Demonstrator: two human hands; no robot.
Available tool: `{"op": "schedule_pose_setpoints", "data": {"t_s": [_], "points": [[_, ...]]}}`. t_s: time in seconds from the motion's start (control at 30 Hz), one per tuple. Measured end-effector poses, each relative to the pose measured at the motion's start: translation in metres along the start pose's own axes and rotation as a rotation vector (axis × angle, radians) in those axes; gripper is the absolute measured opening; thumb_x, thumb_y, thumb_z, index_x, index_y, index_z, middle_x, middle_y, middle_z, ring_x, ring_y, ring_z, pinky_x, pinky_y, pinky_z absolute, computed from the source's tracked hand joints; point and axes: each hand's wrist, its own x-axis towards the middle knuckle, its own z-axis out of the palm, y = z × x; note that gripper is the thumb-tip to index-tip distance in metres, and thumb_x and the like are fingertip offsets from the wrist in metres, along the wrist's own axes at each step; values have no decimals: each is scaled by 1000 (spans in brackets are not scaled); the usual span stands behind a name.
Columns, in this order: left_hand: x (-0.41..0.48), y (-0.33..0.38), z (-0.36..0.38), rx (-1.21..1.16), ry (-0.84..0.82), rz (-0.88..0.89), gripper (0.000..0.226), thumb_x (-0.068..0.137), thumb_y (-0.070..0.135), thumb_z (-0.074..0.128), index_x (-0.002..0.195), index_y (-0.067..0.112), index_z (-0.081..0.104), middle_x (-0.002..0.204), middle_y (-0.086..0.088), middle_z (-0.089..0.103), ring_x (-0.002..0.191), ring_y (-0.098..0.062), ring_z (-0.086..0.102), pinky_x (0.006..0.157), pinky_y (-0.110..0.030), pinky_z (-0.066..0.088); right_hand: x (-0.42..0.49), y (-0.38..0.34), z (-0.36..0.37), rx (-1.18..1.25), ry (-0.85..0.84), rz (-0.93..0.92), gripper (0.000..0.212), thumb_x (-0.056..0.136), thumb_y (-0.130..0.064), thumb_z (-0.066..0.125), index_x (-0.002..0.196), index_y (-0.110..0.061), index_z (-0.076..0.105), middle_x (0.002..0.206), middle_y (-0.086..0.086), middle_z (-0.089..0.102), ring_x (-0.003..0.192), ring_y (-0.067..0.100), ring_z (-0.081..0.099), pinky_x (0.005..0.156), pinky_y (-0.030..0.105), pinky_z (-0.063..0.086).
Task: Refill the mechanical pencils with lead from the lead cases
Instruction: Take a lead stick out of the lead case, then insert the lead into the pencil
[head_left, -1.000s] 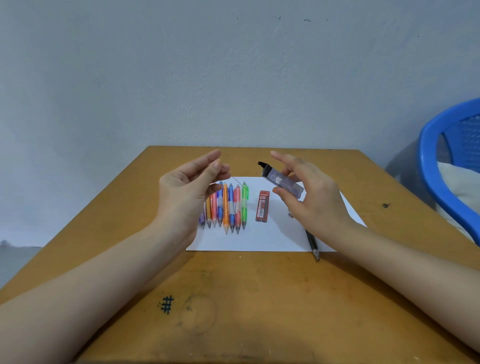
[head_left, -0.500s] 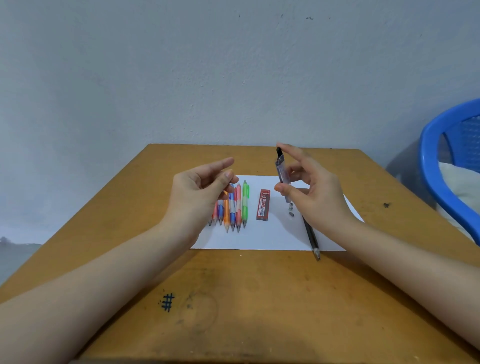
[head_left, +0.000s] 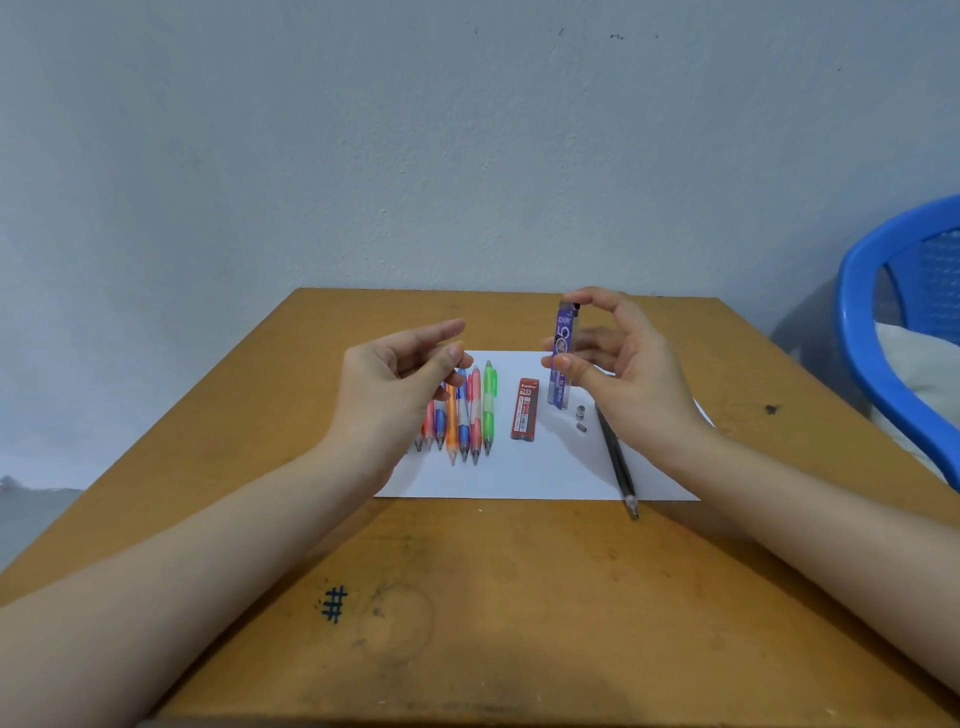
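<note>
Right hand clamps the purple lead case upright, right of centre frame. Index finger is on its top end, thumb on its lower half, and the case is clear of the paper.

Left hand is raised centre-left, fingers loosely bent, thumb close to the fingertips. Can't tell if a lead is pinched there.

Black pencil lies lower right across the paper edge, with two small grey parts beside its upper end. My read: it's opened up for refilling.

Row of coloured pencils lies at centre, partly behind the left hand. Red lead case lies flat just right of them.

Progress looks early: one pencil in work at best, and I can't tell whether any of the row are filled.
</note>
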Motion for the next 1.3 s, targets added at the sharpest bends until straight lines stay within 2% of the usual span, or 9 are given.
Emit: {"op": "schedule_pose_setpoints", "data": {"t_s": [0.17, 0.37, 0.47, 0.57, 0.63, 0.77, 0.9, 1.0, 1.3], "points": [[1, -2, -2, 25, -9, 6, 23, 89, 12, 60, 104, 28, 67, 77, 6, 72, 69, 0, 66, 58, -12, 51, 7, 0, -8, 50, -27, 164, 33, 87, 4, 61, 111, -19, 58, 82, 3, 73, 83, 15, 71, 72, 30, 58], [1, -2, -2, 43, -20, 23, 23, 89, 11, 61, 105, 27, 67, 80, 4, 73, 68, 0, 65, 61, -13, 52, 8, 7, -6, -114, -93, 284, 45, 81, 3, 68, 123, -9, 57, 76, 7, 60, 73, 17, 66, 73, 32, 58], [1, -2, -2, 49, -18, 29, 23, 89, 11, 61, 105, 27, 67, 79, 5, 72, 67, 1, 65, 61, -13, 52, 7, 7, -5, -297, -123, 264, 45, 78, -6, 75, 120, -15, 61, 76, -2, 62, 64, 6, 57, 58, 13, 50], [1, -3, -2, 57, -17, 31, 23, 89, 11, 60, 104, 27, 66, 77, 8, 72, 68, 1, 65, 59, -12, 51, 7, 9, -6, -403, -159, 256, 45, 79, -13, 75, 122, -18, 61, 96, -4, 65, 68, 1, 55, 47, 4, 38], [2, -3, -1, 64, -18, 33, 23, 89, 11, 60, 104, 28, 66, 76, 9, 72, 68, 1, 65, 59, -11, 51, 8, 10, -8, -457, -174, 247, 44, 81, -15, 74, 123, -19, 60, 113, -2, 62, 90, 3, 55, 50, 2, 38], [2, -5, -2, 66, -24, 44, 23, 89, 10, 61, 107, 24, 67, 76, 8, 72, 67, 2, 65, 62, -12, 51, 15, 14, -8, -585, -248, 284, 43, 84, -22, 71, 124, -24, 58, 133, 11, 40, 130, 13, 31, 62, -1, 35], [1, -6, 0, 61, -30, 32, 23, 89, 10, 61, 107, 24, 67, 73, 9, 72, 67, 3, 65, 58, -11, 51, 24, 17, -2, -688, -278, 341, 40, 83, -33, 70, 121, -32, 60, 135, 13, 36, 126, 23, 38, 99, 31, 39], [1, -6, 0, 57, -38, 29, 23, 89, 11, 61, 106, 25, 67, 72, 9, 72, 67, 3, 66, 57, -11, 50, 27, 18, 3, -741, -319, 380, 40, 83, -38, 68, 122, -35, 59, 134, 14, 34, 116, 28, 48, 99, 39, 43], [2, -5, 0, 79, -25, 44, 23, 89, 13, 61, 105, 27, 67, 74, 10, 72, 68, 2, 64, 59, -12, 51, 24, 17, 2, -790, -344, 304, 47, 88, -40, 62, 133, -31, 51, 138, 9, 41, 136, 21, 26, 106, 39, 29]]}}
